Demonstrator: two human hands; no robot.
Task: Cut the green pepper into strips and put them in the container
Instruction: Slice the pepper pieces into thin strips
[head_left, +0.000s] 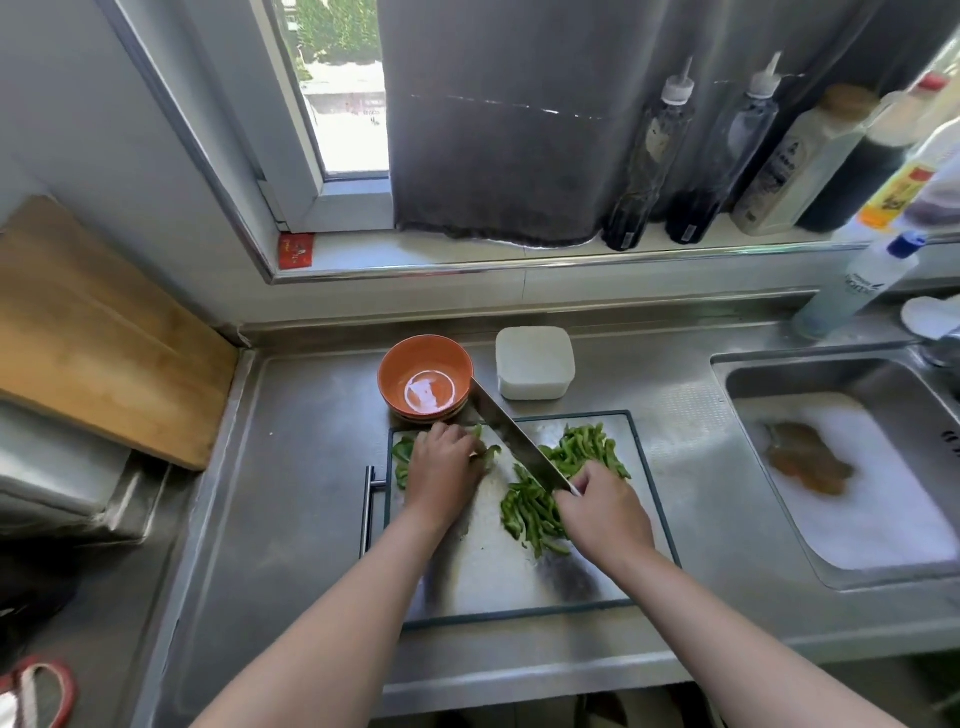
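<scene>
Stainless-steel counter (291, 467) beneath a window, as we see it from above. On its front half lies the cutting board (488, 571). Our left grip (444, 467) holds a green pepper piece (402, 457) under curled fingers at the board's far-left corner. Our right grip (605, 514) is clenched round the handle of the knife (511, 439), whose blade slants across the board toward the orange bowl (400, 364). Cut pepper strips (535, 512) lie heaped on the board's right half. The white container (535, 364) stands just beside the bowl, near the counter's back edge. The sink (727, 374) adjoins the counter's right end.
</scene>
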